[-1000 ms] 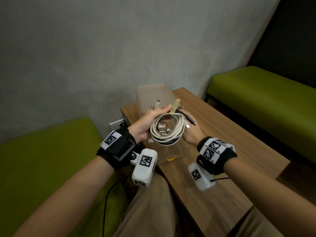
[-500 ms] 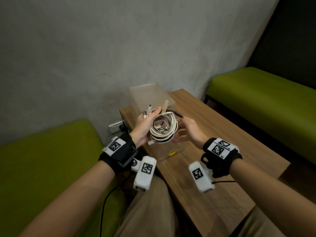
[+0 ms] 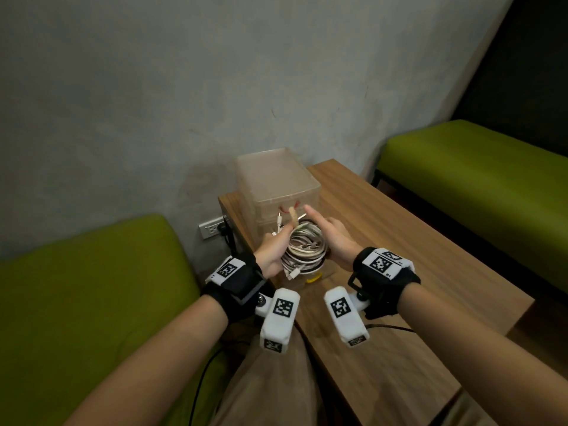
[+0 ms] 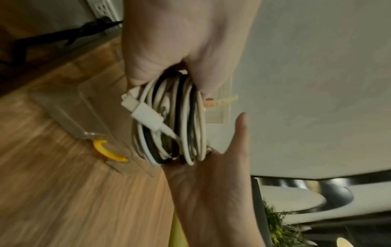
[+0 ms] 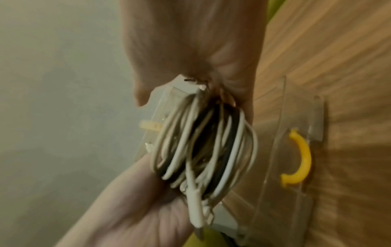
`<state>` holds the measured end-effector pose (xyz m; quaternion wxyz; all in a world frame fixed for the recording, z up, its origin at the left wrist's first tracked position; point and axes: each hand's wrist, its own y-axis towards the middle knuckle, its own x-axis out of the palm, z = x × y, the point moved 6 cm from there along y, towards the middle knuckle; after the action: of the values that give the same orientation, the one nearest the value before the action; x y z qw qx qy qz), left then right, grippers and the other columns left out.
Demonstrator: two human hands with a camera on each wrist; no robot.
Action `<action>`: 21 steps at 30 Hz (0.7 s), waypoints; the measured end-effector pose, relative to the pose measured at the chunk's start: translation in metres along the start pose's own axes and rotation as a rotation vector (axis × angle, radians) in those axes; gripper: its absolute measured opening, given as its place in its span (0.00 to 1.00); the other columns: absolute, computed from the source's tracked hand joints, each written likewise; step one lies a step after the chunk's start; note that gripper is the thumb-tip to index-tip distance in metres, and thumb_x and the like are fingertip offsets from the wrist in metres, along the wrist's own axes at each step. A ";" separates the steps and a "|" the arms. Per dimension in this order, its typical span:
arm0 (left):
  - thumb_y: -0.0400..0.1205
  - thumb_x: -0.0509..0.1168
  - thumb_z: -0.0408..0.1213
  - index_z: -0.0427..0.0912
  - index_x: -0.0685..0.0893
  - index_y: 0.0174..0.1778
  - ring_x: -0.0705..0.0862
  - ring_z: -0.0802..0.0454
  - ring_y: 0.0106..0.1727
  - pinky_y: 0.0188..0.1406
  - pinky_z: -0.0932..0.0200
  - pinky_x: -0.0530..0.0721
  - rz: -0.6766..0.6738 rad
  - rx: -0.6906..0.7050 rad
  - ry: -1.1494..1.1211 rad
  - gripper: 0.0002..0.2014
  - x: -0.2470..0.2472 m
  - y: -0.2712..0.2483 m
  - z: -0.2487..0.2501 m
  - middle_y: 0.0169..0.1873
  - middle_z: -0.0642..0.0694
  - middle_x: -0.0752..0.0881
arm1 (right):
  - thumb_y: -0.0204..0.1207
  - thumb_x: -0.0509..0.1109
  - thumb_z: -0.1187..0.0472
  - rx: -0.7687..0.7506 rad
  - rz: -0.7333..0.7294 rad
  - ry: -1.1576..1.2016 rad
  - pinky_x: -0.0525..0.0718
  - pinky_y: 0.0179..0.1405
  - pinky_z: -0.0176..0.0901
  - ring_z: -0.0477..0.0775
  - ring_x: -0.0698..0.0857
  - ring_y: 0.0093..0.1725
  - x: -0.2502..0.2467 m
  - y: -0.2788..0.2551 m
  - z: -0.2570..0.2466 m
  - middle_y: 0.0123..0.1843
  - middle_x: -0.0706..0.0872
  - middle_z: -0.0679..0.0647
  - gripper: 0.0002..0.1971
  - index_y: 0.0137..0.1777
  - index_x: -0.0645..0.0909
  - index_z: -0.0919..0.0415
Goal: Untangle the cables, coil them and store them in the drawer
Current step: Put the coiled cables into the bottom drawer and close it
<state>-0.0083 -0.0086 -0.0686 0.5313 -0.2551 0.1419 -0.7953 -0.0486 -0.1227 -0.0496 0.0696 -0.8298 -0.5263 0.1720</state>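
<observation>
Where walls meet, wooden table (image 3: pixel 399 272).

A lounge or waiting corner, by the look of it: two low benches (image 3: pixel 479 176) with lime-green cushions flank a narrow wooden desk (image 3: pixel 399 272) pushed against a bare grey plaster wall (image 3: pixel 215 87). A wall socket (image 3: pixel 212 229) sits low beside the desk, and a clear plastic drawer box (image 3: pixel 276 176) stands on it.
</observation>
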 end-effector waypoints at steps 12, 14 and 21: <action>0.82 0.53 0.57 0.32 0.60 0.77 0.69 0.40 0.74 0.70 0.51 0.70 0.143 0.014 0.385 0.35 0.003 0.009 -0.011 0.76 0.36 0.67 | 0.76 0.57 0.34 0.041 0.098 -0.231 0.71 0.56 0.49 0.64 0.76 0.67 0.005 -0.007 0.009 0.68 0.78 0.65 0.35 0.67 0.73 0.66; 0.84 0.54 0.51 0.31 0.60 0.76 0.70 0.40 0.74 0.71 0.49 0.71 0.173 0.016 0.426 0.32 0.002 0.012 -0.010 0.75 0.35 0.68 | 0.74 0.57 0.33 0.062 0.058 -0.130 0.70 0.63 0.51 0.62 0.75 0.67 0.006 -0.009 0.008 0.70 0.76 0.63 0.38 0.70 0.71 0.67; 0.82 0.59 0.35 0.26 0.61 0.69 0.76 0.40 0.66 0.64 0.51 0.75 0.366 0.106 0.554 0.24 -0.003 0.003 -0.005 0.65 0.34 0.75 | 0.69 0.71 0.43 0.019 0.158 -0.376 0.77 0.55 0.49 0.63 0.80 0.61 0.016 0.000 0.005 0.61 0.83 0.61 0.27 0.59 0.76 0.64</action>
<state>-0.0078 -0.0074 -0.0752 0.6192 0.0284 0.2827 -0.7321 -0.0442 -0.1085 -0.0582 -0.0360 -0.8209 -0.4619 0.3339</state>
